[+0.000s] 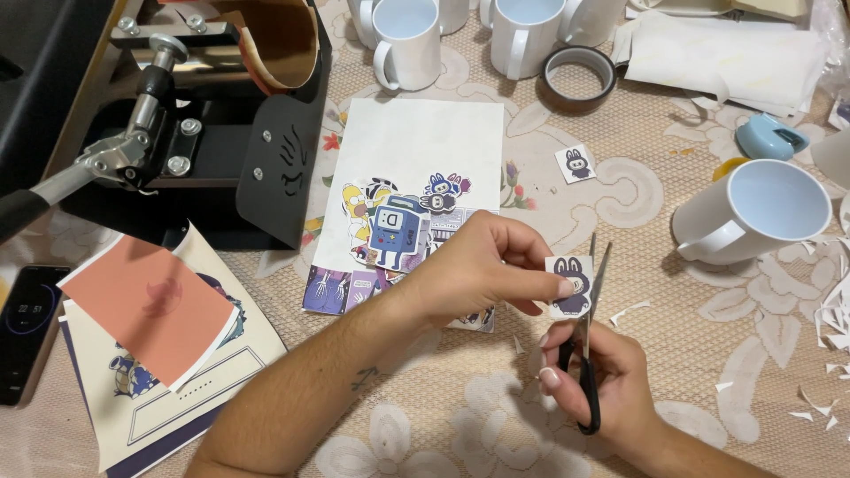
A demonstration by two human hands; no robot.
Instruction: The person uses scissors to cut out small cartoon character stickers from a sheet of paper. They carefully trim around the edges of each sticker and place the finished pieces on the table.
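Observation:
My left hand (482, 270) pinches a small paper cutout (569, 286) printed with a dark purple, long-eared cartoon figure. Black-handled scissors (586, 341) are gripped by my right hand (602, 381), and their blades stand open right beside the cutout's right edge. Behind my left hand lies a pile of cut cartoon stickers (398, 226) on a white sheet of paper (425, 133). Another small cutout of the same figure (576, 164) lies apart on the tablecloth.
A black mug heat press (204, 115) stands at the left. Several white mugs (407, 40) line the back, and one white mug (761, 212) sits at the right. A tape roll (578, 78), a phone (27, 332), printed sheets (159, 354) and paper scraps (828, 354) lie around.

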